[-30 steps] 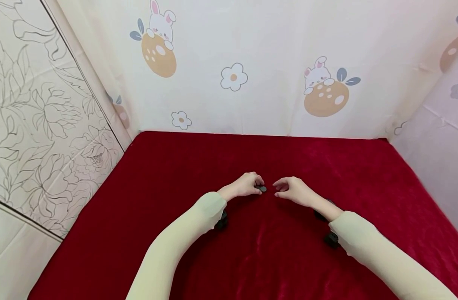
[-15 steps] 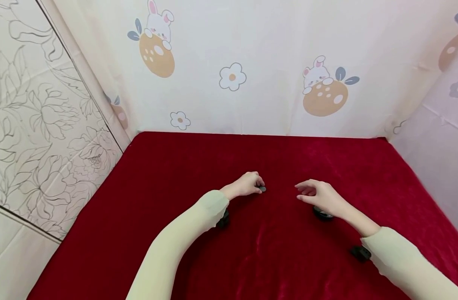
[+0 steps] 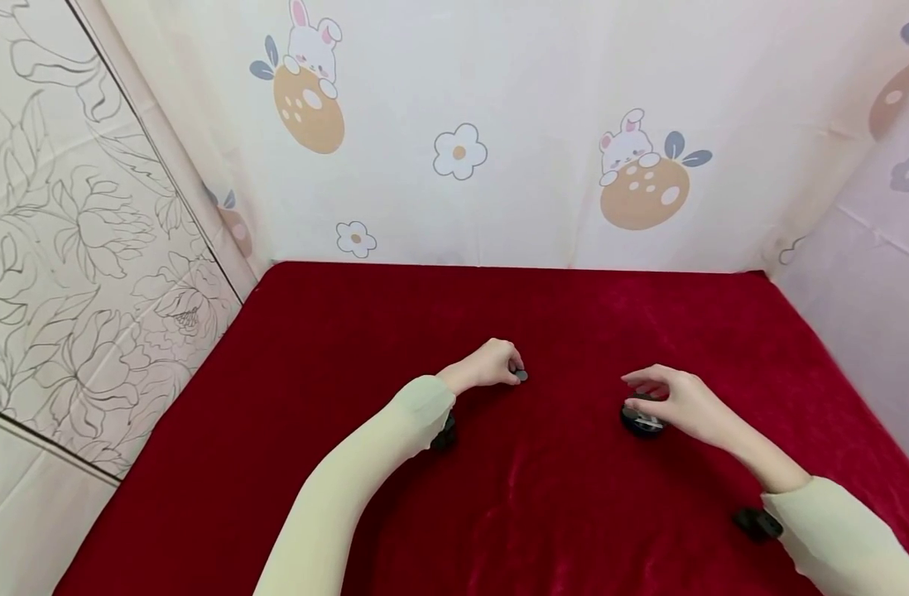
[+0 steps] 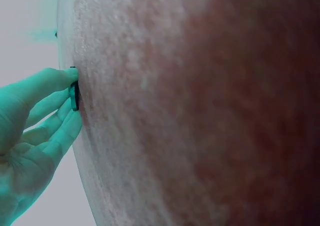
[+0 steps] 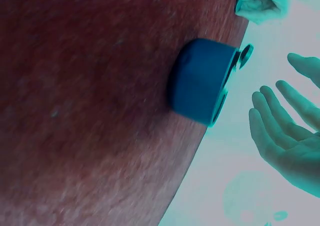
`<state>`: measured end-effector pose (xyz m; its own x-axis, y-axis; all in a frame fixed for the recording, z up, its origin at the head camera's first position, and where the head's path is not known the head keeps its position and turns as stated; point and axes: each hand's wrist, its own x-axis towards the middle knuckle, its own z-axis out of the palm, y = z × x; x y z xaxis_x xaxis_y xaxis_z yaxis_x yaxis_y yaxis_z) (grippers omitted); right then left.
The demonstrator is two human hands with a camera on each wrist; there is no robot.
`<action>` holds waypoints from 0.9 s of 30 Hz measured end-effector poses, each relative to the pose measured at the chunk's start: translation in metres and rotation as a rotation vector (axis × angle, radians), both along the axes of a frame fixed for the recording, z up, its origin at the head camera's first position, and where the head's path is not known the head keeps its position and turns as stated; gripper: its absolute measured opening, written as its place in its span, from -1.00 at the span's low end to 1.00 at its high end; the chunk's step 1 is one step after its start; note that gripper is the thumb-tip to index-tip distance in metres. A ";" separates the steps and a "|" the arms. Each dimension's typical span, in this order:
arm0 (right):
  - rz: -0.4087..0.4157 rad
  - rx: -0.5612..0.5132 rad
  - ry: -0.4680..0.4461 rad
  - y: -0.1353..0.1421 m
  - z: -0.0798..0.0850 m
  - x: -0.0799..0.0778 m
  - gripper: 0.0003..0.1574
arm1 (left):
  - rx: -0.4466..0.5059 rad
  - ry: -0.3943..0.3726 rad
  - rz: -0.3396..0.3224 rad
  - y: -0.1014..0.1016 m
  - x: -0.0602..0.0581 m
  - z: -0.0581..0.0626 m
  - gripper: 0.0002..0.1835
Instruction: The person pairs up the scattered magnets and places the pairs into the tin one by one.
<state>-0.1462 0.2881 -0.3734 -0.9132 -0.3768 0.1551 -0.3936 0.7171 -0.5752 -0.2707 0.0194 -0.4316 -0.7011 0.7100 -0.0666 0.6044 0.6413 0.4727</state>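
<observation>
At the middle of the red cloth my left hand [image 3: 492, 362] pinches a small dark disc [image 3: 521, 375] between thumb and fingers. The left wrist view shows the disc [image 4: 74, 93] edge-on, low against the cloth; its exact kind is unclear. Over a short, round, dark container [image 3: 643, 422] hovers my right hand [image 3: 678, 399], fingers apart and gently bent, holding nothing. In the right wrist view the container [image 5: 202, 81] stands on the cloth, with a small round piece [image 5: 246, 56] tilted at its rim. The hand [image 5: 290, 141] is apart from it there.
Red velvety cloth [image 3: 425, 314] covers the table. A white curtain [image 3: 529, 99] printed with rabbits and flowers rises behind the far edge, and a flower-patterned panel [image 3: 104, 223] stands at the left. Black wrist cameras sit under both forearms, the right one [image 3: 757, 523] close to the cloth.
My right hand has moved right and nearer me, away from the left hand to over the round container. The left hand has stayed almost in place, still pinching the disc.
</observation>
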 end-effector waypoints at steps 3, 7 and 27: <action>-0.006 0.009 0.026 0.005 -0.001 0.003 -0.65 | 0.031 -0.012 0.004 0.001 0.001 0.001 -0.79; -0.009 0.008 0.031 0.009 -0.001 0.006 -0.65 | 0.087 -0.039 0.014 0.002 0.005 0.006 -0.80; -0.086 0.053 -0.029 0.022 -0.009 0.016 -0.47 | 0.233 -0.106 -0.048 0.037 0.030 0.023 -0.80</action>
<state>-0.1303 0.3104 -0.3823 -0.9464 -0.3037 0.1103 -0.3131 0.7776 -0.5453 -0.2405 0.0565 -0.4088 -0.6639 0.7472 0.0310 0.5708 0.4795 0.6666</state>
